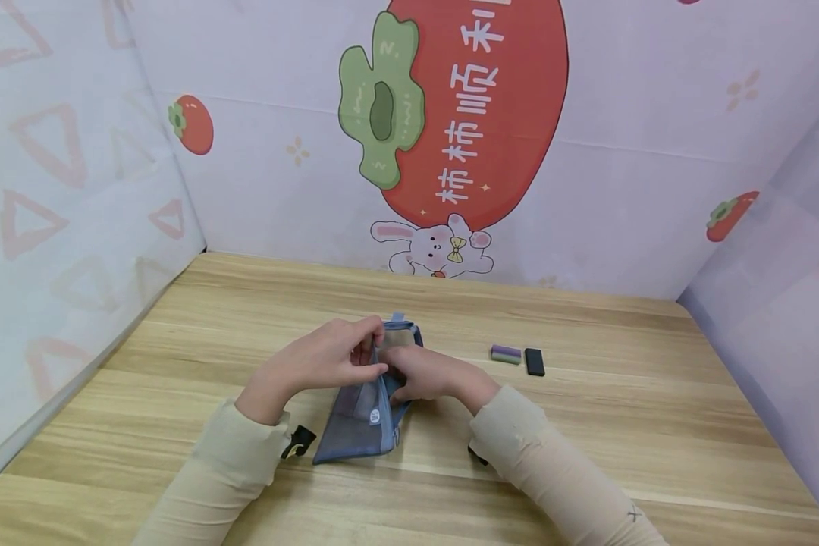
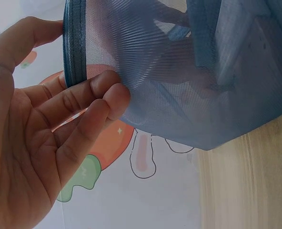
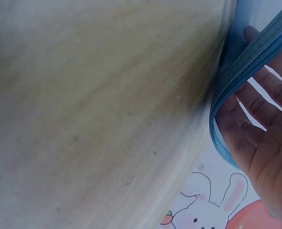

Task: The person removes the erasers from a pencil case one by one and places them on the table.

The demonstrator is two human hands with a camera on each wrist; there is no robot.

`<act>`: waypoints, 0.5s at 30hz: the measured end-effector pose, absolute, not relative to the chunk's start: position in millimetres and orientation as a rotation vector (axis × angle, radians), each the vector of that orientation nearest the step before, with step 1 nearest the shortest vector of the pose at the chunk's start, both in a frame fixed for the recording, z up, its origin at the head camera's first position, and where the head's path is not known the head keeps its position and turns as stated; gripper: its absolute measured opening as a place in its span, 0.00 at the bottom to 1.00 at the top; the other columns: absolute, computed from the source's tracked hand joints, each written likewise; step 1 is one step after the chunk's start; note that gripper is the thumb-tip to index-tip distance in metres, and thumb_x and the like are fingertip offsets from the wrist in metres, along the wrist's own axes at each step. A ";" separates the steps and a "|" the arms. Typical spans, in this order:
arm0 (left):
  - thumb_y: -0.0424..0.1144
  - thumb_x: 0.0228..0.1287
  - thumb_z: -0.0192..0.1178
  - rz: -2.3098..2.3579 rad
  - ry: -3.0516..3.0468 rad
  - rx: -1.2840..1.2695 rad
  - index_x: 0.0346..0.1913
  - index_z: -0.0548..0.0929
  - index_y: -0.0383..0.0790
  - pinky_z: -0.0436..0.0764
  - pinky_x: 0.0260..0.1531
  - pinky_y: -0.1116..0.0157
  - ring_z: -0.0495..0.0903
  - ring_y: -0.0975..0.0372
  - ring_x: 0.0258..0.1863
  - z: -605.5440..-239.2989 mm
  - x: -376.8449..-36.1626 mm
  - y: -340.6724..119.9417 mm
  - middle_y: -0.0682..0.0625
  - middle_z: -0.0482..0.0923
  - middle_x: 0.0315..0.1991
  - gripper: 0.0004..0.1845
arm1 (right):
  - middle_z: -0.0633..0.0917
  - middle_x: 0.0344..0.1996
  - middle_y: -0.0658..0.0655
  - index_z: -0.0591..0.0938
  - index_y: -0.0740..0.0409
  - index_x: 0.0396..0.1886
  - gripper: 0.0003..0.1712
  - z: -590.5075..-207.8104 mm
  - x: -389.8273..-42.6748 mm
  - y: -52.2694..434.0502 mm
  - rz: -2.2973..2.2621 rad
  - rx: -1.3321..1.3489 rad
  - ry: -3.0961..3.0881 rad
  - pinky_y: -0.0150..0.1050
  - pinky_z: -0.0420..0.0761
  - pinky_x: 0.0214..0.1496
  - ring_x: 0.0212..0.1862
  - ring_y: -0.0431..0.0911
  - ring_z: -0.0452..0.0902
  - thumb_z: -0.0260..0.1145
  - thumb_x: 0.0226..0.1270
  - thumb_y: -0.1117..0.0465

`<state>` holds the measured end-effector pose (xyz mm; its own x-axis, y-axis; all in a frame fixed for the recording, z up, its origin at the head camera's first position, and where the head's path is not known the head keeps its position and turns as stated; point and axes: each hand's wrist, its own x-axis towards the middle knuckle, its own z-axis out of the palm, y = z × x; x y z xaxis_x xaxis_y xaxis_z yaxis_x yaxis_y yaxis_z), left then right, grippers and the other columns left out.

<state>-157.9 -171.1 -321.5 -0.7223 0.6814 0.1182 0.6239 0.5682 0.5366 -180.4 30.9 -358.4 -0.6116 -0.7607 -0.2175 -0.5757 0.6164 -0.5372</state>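
Mesh pouch at an opened mouth. In the head view, the blue-grey pouch (image 1: 349, 431) lies just below the centre of the frame on the wooden table (image 1: 655, 425), its long axis running roughly up and down the picture, its mouth facing right. We judge this facing decisive: the right hand (image 1: 431, 373), reaching in from the right, is nearer the opening, while the left hand (image 1: 321, 360) flanks the upper left side. The left hand, fingers curled, pinches the zip edge between thumb and fingers. The right hand's fingertips pass behind the opposite edge; we cannot tell how far they are bent or whether they hold anything. Writing: the round white label (image 1: 374, 416) on the pouch is too small for us to read; on the backdrop's large persimmon (image 1: 525, 121), upper centre, we read 柿柿顺利, running upward.
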 end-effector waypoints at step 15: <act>0.42 0.62 0.66 0.862 2.685 1.136 0.42 0.73 0.42 0.75 0.27 0.70 0.73 0.68 0.23 -322.5 -158.1 -171.4 0.58 0.74 0.24 0.13 | 0.80 0.41 0.50 0.78 0.55 0.53 0.22 -355.7 -180.3 35.1 -0.657 -1.039 2.407 0.33 0.76 0.45 0.40 0.42 0.73 0.74 0.60 0.62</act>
